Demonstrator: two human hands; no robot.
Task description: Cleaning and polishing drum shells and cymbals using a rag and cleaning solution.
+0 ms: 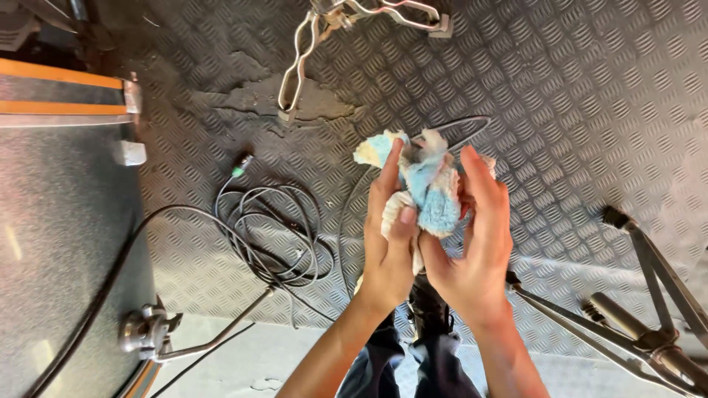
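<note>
Both hands, left hand [389, 243], right hand [476, 243], clutching blue-white rag [431, 188]

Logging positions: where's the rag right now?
Head view, centre: the rag is bunched between the left hand and right hand, above the tread-plate floor.

From my remote seat I see no packages, labels, signs or screens anywhere in this head view; nothing printed or boxed shows on the floor or at the edges of the picture.
</note>
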